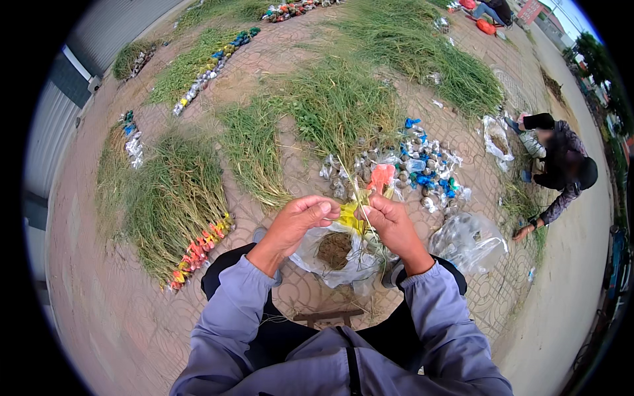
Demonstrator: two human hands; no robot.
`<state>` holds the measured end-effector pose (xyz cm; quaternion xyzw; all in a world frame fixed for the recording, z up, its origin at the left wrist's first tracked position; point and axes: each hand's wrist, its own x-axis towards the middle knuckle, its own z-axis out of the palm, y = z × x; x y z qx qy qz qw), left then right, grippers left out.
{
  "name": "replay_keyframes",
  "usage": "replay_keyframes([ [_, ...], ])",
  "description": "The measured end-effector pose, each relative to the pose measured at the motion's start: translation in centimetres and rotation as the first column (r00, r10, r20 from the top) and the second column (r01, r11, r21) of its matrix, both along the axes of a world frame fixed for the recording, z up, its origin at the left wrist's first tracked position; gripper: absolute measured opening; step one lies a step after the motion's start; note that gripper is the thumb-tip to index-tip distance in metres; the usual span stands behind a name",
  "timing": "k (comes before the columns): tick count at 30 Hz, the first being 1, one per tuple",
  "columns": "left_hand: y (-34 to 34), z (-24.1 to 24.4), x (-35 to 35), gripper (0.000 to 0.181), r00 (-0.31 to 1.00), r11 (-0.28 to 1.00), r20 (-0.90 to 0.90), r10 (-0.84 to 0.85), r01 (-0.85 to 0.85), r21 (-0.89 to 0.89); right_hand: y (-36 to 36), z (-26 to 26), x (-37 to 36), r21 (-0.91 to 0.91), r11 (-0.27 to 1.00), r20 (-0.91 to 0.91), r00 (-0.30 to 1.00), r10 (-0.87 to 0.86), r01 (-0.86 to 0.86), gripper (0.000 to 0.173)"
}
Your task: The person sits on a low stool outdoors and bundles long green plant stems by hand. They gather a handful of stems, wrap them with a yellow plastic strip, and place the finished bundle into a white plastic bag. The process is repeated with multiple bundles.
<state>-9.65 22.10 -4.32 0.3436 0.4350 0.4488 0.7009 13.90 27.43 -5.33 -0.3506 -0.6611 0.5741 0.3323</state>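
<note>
My left hand pinches one side of a yellow plastic bag between thumb and fingers. My right hand is closed round the bag's other side and thin green plant stems. The yellow plastic is stretched between both hands. Below them a white plastic bag lies open on the paving, with brown soil in it. A red-orange plastic bag shows just beyond my right hand; whether I hold it too, I cannot tell.
Small bundles wrapped in white and blue plastic lie ahead right, beside a clear plastic bag. Cut plants lie ahead; more, with red and yellow wrapped ends, lie left. A co-worker crouches at right. A wooden stool is below me.
</note>
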Motion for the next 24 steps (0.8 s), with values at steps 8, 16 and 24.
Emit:
replay_keyframes([
  [8,0.2,-1.1,2.1,0.024,0.977,0.994,0.18,0.11,-0.109,-0.014,-1.7,1.4,-1.9,0.114,0.986,0.125,0.986,0.11,-0.124,0.033],
  [16,-0.1,-2.1,2.2,0.019,0.959,0.988,0.243,0.146,-0.129,-0.085,-1.7,0.9,-2.3,0.142,0.977,0.187,0.973,0.133,-0.161,0.033],
  [24,0.2,-2.6,1.8,0.017,0.943,0.985,0.302,0.14,-0.102,-0.136,-1.9,0.5,-2.5,0.025,0.985,0.089,0.982,0.165,-0.168,0.026],
])
